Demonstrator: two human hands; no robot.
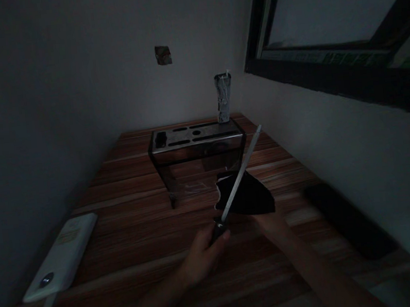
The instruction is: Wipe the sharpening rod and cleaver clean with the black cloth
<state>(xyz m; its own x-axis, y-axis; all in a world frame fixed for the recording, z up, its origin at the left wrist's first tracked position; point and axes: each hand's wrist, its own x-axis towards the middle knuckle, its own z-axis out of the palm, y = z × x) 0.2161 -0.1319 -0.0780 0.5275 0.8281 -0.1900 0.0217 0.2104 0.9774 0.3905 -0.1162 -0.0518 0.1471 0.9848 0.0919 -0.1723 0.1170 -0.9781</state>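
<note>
My left hand (206, 253) is closed round the black handle of a honing steel (241, 171). Its pale metal rod slants up to the right, across a black cloth (249, 195) with a ragged, whitish left edge. My right hand (265, 223) is under the cloth and appears to hold it; its fingers are hidden. Whether rod and cloth touch, I cannot tell. Beyond both hands stands a slotted metal-topped knife holder (196, 136) with clear sides. A grey, mottled, tapering piece (224, 97) stands upright at its right end.
The holder rests on a wood-striped table (137, 239) against the walls. At left lies a white power strip (62, 256) with a cord. A dark flat object (349, 219) lies along the right edge, beneath a dark-framed window (328, 69). The room is dim.
</note>
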